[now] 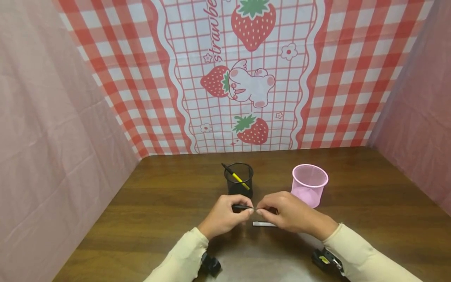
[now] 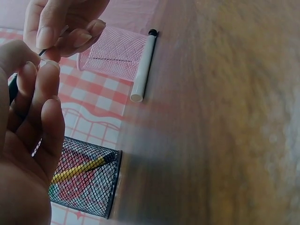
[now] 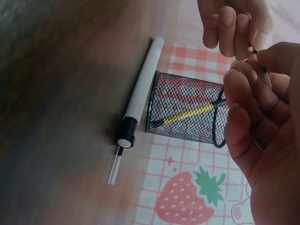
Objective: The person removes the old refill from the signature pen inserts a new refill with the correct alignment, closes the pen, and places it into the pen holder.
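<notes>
My left hand [image 1: 225,213] grips a slim black pen part [image 1: 240,206] that tapers toward the right. My right hand [image 1: 294,213] meets it fingertip to fingertip, pinching a thin rod with a dark end and a clear end [image 3: 267,78]. The rod's dark end reaches the left fingertips; whether it enters the black part is hidden by the fingers. Under the hands, a white pen barrel [image 3: 144,84] with a black end lies on the table. Beside that end lies a small clear tube [image 3: 114,168] with a black tip.
A black mesh pen cup [image 1: 239,182] stands just behind the left hand, with a yellow and black pen [image 1: 237,179] leaning in it. Behind the right hand stands a pink mesh cup [image 1: 308,192]. A strawberry-print cloth [image 1: 246,78] hangs at the table's back edge.
</notes>
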`<state>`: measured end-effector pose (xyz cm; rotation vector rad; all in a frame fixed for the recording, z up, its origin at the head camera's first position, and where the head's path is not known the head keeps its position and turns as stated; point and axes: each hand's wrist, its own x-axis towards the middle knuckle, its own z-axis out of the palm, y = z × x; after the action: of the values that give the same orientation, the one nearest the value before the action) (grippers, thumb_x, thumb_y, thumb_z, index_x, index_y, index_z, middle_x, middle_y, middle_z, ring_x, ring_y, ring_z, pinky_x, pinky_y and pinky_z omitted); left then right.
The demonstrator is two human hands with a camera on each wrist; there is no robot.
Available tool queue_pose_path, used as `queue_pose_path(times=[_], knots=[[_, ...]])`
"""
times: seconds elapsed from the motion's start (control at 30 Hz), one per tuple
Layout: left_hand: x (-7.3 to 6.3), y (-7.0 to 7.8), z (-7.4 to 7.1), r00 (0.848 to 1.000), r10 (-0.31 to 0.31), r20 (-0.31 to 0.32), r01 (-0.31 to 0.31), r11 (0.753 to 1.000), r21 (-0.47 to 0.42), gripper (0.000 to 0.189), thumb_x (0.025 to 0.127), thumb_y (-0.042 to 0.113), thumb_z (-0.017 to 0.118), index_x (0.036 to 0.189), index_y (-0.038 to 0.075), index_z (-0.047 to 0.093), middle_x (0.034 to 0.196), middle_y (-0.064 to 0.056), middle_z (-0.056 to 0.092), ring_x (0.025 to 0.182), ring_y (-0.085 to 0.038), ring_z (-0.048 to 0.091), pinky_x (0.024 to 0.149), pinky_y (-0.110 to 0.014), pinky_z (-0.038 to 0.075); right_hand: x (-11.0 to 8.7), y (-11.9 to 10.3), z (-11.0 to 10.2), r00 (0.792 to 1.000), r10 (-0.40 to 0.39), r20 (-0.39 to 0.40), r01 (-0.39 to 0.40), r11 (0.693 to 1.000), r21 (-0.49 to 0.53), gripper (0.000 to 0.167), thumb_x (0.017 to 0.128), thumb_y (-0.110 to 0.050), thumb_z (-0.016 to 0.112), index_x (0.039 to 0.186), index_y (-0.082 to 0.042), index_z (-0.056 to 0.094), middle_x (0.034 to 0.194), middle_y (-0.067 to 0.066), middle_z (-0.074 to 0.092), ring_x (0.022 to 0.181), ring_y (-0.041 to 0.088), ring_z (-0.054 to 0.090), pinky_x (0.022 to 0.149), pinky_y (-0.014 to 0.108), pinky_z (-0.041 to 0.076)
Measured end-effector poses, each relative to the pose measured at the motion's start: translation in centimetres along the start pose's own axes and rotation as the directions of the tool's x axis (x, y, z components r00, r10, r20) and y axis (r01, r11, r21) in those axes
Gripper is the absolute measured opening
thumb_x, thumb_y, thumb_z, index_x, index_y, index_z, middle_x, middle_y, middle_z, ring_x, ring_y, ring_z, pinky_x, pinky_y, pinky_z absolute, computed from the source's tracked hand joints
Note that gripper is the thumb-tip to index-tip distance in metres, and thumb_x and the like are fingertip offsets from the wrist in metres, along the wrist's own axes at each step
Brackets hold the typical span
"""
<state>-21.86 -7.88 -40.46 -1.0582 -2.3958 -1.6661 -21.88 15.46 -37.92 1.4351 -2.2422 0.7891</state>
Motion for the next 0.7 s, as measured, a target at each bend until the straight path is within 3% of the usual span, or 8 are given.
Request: queue_pose_path(times=[0.4, 0.7], knots=[[-0.1, -0.4, -0.7, 1.0, -0.009, -0.019, 0.009, 1.0, -0.02, 0.005, 0.09, 0.009, 0.07, 0.094, 0.006, 0.07, 0.07, 0.004, 0.064, 0.055, -0.009, 0.063, 0.052, -0.026, 0.053, -0.2, 0.3, -0.1, 0.997, 0.06, 0.05, -0.061, 0.998, 0.002, 0.003, 0.093, -0.013, 0.07, 0.092, -0.013, 0.073, 0.08, -0.018, 0.062, 0.068, -0.005, 0.054, 0.058, 0.024, 0.051], [-0.1, -0.8, -1.1, 0.998, -0.047, -0.04, 0.046, 0.999, -0.029, 0.005, 0.089, 0.006, 0.072, 0.093, 0.008, 0.071, 0.071, 0.001, 0.065, 0.056, -0.011, 0.063, 0.053, -0.026, 0.053, -0.4, 0.5, 0.0, 0.995, 0.081, 0.06, -0.08, 0.997, -0.013, 0.004, 0.093, -0.013, 0.069, 0.09, -0.013, 0.073, 0.078, -0.019, 0.06, 0.068, -0.005, 0.053, 0.06, 0.017, 0.047]])
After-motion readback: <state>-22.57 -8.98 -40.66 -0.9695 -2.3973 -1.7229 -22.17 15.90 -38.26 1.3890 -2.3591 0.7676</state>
